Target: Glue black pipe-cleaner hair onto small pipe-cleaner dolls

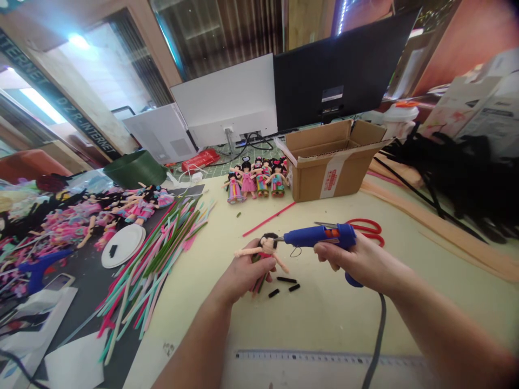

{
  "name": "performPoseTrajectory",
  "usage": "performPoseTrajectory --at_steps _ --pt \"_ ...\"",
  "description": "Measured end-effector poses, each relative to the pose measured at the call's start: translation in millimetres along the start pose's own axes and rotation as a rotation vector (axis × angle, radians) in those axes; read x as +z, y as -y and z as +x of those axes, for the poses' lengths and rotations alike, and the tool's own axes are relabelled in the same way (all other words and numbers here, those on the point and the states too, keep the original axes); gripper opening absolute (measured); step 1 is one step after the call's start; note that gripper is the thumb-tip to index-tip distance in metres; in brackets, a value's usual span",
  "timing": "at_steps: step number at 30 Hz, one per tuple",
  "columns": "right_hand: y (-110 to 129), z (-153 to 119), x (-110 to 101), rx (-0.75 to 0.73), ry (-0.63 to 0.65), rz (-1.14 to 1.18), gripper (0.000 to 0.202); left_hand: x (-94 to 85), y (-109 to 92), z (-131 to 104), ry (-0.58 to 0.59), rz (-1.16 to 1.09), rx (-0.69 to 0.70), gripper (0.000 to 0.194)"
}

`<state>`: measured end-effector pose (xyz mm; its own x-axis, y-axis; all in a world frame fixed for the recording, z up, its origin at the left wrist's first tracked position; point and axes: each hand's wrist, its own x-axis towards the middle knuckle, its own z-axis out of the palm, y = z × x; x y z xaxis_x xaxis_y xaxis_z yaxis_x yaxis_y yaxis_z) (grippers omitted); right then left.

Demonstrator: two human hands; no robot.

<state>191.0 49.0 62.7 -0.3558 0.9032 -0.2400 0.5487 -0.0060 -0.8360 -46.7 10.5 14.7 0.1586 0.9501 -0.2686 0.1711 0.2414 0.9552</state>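
Note:
My left hand [247, 278] grips a small pipe-cleaner doll [263, 249] with black hair and peach arms, upright over the pale yellow table [324, 308]. My right hand [359, 262] holds a blue hot glue gun [320, 236], its nozzle pointing left and touching the doll's head. The gun's grey cord [378, 335] runs down toward me. Three short black pieces [286, 285] lie on the table just below the doll.
Red-handled scissors [367, 227] lie behind the gun. Finished dolls [255, 181] stand beside an open cardboard box [332, 159]. A heap of coloured pipe cleaners [154, 265], a white plate [122, 246] and a second blue glue gun [38, 266] sit left. A ruler [308, 355] lies nearest me.

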Motion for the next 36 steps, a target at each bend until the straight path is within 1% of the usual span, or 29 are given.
performPoseTrajectory --at_steps 8,12,15,20,26,31,36 --pt "-3.7 0.9 2.3 -0.013 0.027 0.011 0.037 -0.9 2.6 0.8 0.012 -0.003 0.012 0.02" --pt "-7.4 2.8 0.4 -0.087 0.001 0.024 0.04 -0.1 1.3 0.0 0.012 -0.003 -0.003 0.02" --pt "-5.3 1.8 -1.4 -0.12 -0.01 0.016 0.041 0.8 0.4 0.0 0.016 -0.006 -0.019 0.022" --pt "-2.3 1.0 -1.0 -0.096 -0.003 0.035 0.039 1.4 2.4 0.7 0.007 -0.027 0.01 0.019" --pt "-5.6 3.7 0.3 -0.093 0.044 0.067 0.038 1.8 2.1 0.4 0.011 -0.029 0.018 0.019" --pt "-5.0 4.4 0.1 -0.067 0.054 0.068 0.039 2.6 -1.6 0.2 0.001 -0.049 0.041 0.018" --pt "-6.1 2.2 -1.4 -0.065 0.047 0.065 0.041 2.9 -0.2 1.0 -0.019 -0.093 0.075 0.018"
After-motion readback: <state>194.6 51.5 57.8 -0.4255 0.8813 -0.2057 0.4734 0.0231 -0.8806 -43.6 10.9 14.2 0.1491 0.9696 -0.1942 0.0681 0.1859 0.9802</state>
